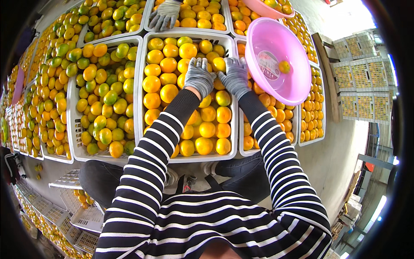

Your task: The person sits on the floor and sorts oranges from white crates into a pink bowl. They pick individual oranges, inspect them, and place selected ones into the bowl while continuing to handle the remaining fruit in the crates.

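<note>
My left hand [200, 77], in a grey knit glove, lies palm down over oranges in the middle white plastic crate [236, 129]. Its fingers point away from me and hide the fruit beneath. My right hand [235, 77], gloved alike, is at the right side of this crate. Its thumb and fingers are against a yellow-orange fruit [219, 64]; whether they grip it cannot be made out. Oranges in this crate sit in fairly even rows near me. A pink plastic basin [263, 39] tilts over the crate to the right, with one small orange [284, 67] inside.
Another person's gloved hand [165, 14] rests at the crate beyond. The left crate [75, 129] holds loose green and orange fruit. A second basin [270, 9] sits farther back. Stacked crates [362, 76] stand at right, and a white crate [89, 217] is behind my left side.
</note>
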Tool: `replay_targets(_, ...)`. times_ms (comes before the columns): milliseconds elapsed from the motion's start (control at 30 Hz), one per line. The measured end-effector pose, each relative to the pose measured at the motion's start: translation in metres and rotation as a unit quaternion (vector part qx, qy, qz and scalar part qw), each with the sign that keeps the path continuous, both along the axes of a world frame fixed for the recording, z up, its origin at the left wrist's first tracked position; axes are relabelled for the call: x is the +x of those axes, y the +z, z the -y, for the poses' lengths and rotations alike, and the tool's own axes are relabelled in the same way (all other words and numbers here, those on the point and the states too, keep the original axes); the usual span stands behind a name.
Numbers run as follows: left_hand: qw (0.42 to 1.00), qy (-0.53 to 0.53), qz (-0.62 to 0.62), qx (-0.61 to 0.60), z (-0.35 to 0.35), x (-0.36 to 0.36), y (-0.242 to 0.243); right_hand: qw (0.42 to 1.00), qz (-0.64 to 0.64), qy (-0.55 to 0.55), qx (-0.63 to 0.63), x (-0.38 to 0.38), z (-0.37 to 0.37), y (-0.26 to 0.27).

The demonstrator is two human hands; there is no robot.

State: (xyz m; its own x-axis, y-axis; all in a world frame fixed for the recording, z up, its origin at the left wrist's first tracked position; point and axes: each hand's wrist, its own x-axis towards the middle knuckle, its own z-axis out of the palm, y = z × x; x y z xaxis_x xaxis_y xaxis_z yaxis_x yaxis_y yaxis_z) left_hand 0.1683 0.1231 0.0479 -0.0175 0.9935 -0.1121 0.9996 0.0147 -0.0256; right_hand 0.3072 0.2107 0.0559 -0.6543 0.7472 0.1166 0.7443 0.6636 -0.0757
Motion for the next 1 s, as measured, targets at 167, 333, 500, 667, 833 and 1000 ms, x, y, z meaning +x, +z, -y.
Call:
replay_targets(167, 1.000, 0.000, 0.010, 0.020, 0.008, -0.002, -0.001, 0.981, 0.041, -0.033, -0.185, -0.024, -0.012, 0.040)
replay_targets(333, 0.996, 0.013, 0.057, 0.062, 0.010, -0.001, -0.008, 1.000, 0.008, 0.013, -0.010, 0.013, 0.028, -0.038)
replay_targets(500, 0.957, 0.012, 0.283, 0.066, 0.004, -0.035, -0.006, 1.000, 0.005, 0.014, 0.011, 0.018, 0.038, -0.036)
replay_targets(667, 0.941, -0.022, 0.339, 0.000, -0.033, -0.078, 0.009, 0.999, 0.018, 0.017, 0.022, 0.016, 0.039, -0.026)
replay_targets(833, 0.967, -0.087, 0.211, 0.118, -0.044, -0.029, -0.018, 0.999, -0.025, 0.014, -0.023, 0.011, 0.038, -0.019)
replay_targets(1000, 0.982, -0.089, 0.040, 0.161, -0.018, 0.011, -0.046, 0.977, -0.088, 0.155, -0.120, 0.051, 0.049, 0.090)
